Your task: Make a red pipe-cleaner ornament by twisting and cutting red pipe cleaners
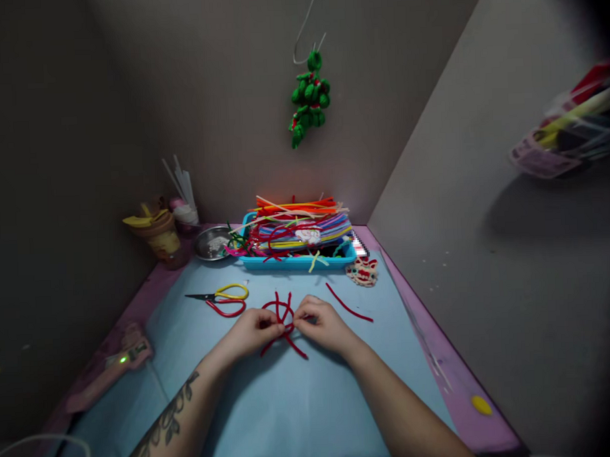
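Note:
Between my two hands is a red pipe cleaner shape (283,310), bent into a loop with several ends sticking out above and below. My left hand (261,327) pinches its left lower side, thumb and fingers pressed together. On the opposite side my right hand (315,318) pinches the loop's right edge. One loose red pipe cleaner (348,304) lies on the blue mat just right of my right hand. Scissors (221,299) with one yellow and one red handle rest to the left, blades pointing left.
A blue basket (296,263) full of colourful pipe cleaners stands at the back. Near it are a metal bowl (210,245) and a beige-red piece (362,272). A pink glue gun (114,368) lies left. Green decoration (310,98) hangs on the wall; a yellow disc (482,405) lies right.

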`<state>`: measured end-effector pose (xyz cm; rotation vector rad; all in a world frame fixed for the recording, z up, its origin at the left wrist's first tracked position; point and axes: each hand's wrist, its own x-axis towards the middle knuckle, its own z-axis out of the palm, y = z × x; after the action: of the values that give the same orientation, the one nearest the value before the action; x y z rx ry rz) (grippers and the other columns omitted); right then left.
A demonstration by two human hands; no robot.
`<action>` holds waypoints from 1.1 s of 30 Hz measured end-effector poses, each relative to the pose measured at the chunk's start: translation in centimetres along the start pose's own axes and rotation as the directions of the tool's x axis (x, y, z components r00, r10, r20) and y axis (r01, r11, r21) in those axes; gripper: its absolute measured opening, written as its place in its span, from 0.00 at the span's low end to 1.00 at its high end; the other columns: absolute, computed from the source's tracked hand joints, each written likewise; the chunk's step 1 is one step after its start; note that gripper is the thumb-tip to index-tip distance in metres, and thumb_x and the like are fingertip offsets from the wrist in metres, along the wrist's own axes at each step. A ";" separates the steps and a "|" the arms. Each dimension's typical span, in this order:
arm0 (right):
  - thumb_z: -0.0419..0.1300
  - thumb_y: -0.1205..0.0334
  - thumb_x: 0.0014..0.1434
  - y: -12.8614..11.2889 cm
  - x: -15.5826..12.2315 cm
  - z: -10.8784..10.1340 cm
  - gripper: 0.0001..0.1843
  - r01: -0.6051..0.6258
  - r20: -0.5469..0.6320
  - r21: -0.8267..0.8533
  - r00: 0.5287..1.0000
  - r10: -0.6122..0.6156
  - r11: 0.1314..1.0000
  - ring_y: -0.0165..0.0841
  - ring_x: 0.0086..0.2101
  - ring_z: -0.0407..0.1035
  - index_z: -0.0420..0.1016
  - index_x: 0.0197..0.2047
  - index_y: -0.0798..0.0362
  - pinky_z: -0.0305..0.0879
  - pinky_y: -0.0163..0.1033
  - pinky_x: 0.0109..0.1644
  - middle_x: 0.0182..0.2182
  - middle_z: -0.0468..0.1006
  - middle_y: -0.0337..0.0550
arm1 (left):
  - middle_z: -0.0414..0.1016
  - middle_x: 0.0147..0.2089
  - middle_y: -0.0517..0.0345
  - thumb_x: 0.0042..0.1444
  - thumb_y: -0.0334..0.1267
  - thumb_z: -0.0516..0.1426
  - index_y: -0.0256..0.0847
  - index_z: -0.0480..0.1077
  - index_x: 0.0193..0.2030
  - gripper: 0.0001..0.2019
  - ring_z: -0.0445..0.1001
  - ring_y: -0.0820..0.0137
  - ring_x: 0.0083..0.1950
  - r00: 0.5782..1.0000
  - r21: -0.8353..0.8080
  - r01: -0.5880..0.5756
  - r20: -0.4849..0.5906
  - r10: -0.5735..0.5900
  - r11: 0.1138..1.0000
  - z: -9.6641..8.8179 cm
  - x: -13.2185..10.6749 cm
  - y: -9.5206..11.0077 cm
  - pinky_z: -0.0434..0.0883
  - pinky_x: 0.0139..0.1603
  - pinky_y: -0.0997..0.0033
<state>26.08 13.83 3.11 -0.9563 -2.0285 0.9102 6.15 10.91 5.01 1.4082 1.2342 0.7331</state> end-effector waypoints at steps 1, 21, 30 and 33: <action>0.61 0.67 0.54 0.1 -0.1 0.2 0.08 0.004 -0.081 -0.025 0.997 -0.006 1.000 0.34 0.39 0.70 0.78 0.38 0.51 0.67 0.39 0.44 0.36 0.74 0.43 | 0.61 0.15 0.64 0.45 0.48 0.62 0.38 0.70 0.18 0.16 0.56 0.75 0.20 0.999 -0.015 0.006 -0.043 -0.007 1.000 0.0 0.1 -0.1 0.52 0.22 0.75; 0.64 0.51 0.49 0.0 0.4 1.1 0.17 -0.325 0.017 0.591 0.920 0.391 0.738 0.27 0.20 0.61 0.76 0.36 0.56 0.59 0.34 0.25 0.18 0.68 0.34 | 0.70 0.21 0.60 0.37 0.44 0.68 0.38 0.70 0.24 0.15 0.64 0.74 0.23 0.993 -0.340 0.019 -0.103 -0.057 0.940 1.4 0.5 -0.6 0.59 0.26 0.73; 0.63 0.57 0.52 -1.5 -0.6 1.2 0.09 -0.089 -0.515 0.063 0.850 0.108 0.994 0.36 0.35 0.68 0.73 0.36 0.52 0.66 0.42 0.41 0.31 0.75 0.43 | 0.65 0.19 0.64 0.41 0.47 0.67 0.39 0.66 0.23 0.17 0.60 0.77 0.21 0.936 -0.401 -0.106 -0.348 -0.044 0.910 1.5 0.9 -0.8 0.56 0.24 0.75; 0.59 0.60 0.57 -2.2 -1.2 1.9 0.08 0.017 -0.409 -0.134 0.910 -0.071 0.991 0.35 0.33 0.68 0.73 0.27 0.50 0.66 0.41 0.41 0.25 0.74 0.42 | 0.65 0.20 0.67 0.41 0.46 0.66 0.39 0.66 0.26 0.16 0.60 0.78 0.21 0.897 -0.492 -0.148 -0.432 -0.092 0.858 1.3 1.0 -1.0 0.55 0.23 0.77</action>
<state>24.32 11.25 3.60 -1.0656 -1.7481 0.5017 7.34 11.37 3.53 0.8320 1.2276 1.3518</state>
